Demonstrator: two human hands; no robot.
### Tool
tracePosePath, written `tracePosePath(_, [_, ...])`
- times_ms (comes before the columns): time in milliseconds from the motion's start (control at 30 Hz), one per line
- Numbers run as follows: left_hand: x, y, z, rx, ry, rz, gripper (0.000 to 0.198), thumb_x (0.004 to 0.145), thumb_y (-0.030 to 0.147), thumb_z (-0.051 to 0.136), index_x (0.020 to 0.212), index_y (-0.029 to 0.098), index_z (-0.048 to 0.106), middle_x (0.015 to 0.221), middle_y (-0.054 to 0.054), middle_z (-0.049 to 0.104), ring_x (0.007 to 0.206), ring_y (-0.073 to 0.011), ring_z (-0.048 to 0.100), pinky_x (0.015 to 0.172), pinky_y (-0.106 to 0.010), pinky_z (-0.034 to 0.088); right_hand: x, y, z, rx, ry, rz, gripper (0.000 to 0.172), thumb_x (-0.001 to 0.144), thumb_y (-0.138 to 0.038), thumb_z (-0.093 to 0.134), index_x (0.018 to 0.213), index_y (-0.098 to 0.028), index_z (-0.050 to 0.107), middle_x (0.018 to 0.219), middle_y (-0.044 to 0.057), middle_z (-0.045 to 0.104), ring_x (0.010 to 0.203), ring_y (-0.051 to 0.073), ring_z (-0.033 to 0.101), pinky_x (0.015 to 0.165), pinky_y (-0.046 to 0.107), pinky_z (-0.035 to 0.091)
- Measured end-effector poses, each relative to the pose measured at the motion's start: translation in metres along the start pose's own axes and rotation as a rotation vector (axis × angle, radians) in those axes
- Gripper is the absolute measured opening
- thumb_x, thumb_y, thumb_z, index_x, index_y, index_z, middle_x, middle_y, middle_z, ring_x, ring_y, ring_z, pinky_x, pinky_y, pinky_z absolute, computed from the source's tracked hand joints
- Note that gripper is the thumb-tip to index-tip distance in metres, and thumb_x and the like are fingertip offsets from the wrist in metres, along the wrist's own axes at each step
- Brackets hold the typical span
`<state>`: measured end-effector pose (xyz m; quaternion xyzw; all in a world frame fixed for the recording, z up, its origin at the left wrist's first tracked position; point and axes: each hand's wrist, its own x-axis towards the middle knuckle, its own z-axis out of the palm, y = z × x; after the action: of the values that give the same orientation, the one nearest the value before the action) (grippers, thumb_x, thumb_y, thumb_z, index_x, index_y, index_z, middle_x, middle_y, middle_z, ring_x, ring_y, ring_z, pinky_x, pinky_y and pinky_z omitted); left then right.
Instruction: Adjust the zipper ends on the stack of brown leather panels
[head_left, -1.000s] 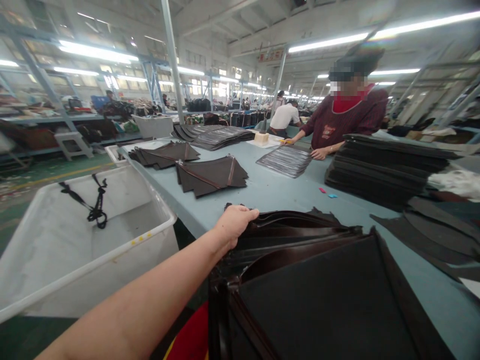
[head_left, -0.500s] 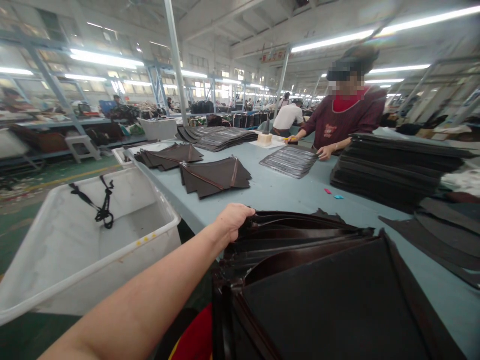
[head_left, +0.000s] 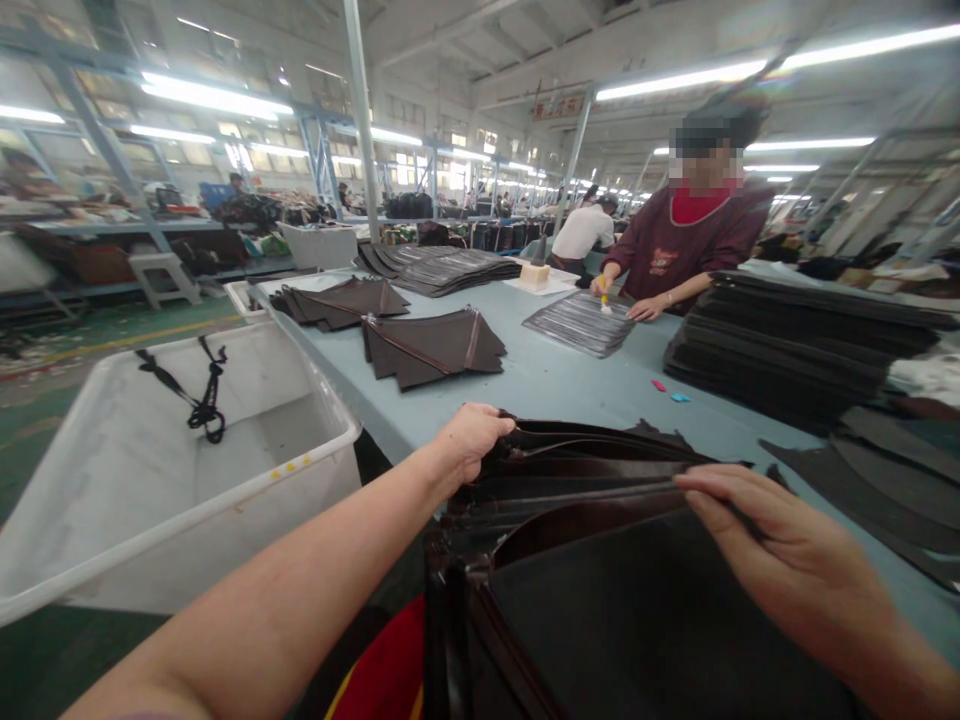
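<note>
A thick pile of dark panels (head_left: 637, 600), leather-like with glossy brown edges, fans out in front of me at the table's near edge. My left hand (head_left: 480, 440) is closed on the far left corner of the pile, thumb and fingers pinching the panels there. Over the pile from the right reaches my right hand (head_left: 780, 540), closed, its thumb and fingertips pinching the upper edge of a panel near the top. The lower part of the pile is cut off by the frame.
Two small groups of dark panels (head_left: 435, 345) lie farther along the blue-grey table (head_left: 555, 400). Across it a co-worker (head_left: 667, 240) brushes striped sheets (head_left: 581, 322) beside a tall dark stack (head_left: 802, 340). A white bin (head_left: 300, 490) stands at left.
My right hand has come into view from the right and taken hold of a panel's edge. My left hand keeps its grip. The co-worker's brush hand has moved onto the striped sheets.
</note>
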<state>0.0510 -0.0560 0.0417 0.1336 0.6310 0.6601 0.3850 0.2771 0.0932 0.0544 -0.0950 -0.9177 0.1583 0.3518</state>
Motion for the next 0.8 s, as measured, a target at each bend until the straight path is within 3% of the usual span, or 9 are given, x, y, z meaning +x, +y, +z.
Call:
tracePosePath(100, [0.000,-0.001,0.000,-0.015,-0.008,0.009,0.009,0.062,0.009,0.050,0.055,0.015,0.049,0.043,0.001,0.051,0.037,-0.0124,0.047,0.041,-0.025,0.038,0.030,-0.028,0.037,0.099,-0.162,-0.111,0.019,0.084,-0.026,0.046,0.098,-0.022,0.059,0.098,0.006,0.056,0.090,0.019,0.055,0.080,0.031,0.046])
tracePosePath(300, [-0.005,-0.003,0.000,-0.020,-0.003,0.035,0.014,0.061,0.004,0.050,0.051,0.015,0.047,0.041,0.003,0.048,0.036,-0.0095,0.044,0.039,-0.021,0.033,0.053,-0.053,0.085,0.163,-0.210,-0.230,0.022,0.080,-0.015,0.048,0.098,-0.017,0.061,0.092,0.008,0.055,0.087,0.019,0.052,0.079,0.033,0.046])
tracePosePath(467, [-0.004,-0.005,-0.001,-0.018,-0.015,0.038,0.014,0.061,0.004,0.049,0.052,0.015,0.047,0.042,0.003,0.047,0.037,-0.0091,0.043,0.039,-0.021,0.031,0.045,-0.051,0.095,0.162,-0.245,-0.246,0.022,0.078,-0.011,0.049,0.095,-0.019,0.061,0.091,0.007,0.054,0.086,0.019,0.050,0.077,0.034,0.046])
tracePosePath(800, [-0.001,-0.002,-0.009,0.002,-0.099,0.002,0.009,0.061,0.011,0.055,0.054,0.014,0.049,0.045,0.003,0.049,0.040,-0.0090,0.045,0.043,-0.022,0.035,0.039,-0.055,0.092,0.150,-0.267,-0.256,0.020,0.084,-0.013,0.043,0.086,-0.020,0.062,0.083,0.005,0.053,0.079,0.017,0.048,0.069,0.031,0.044])
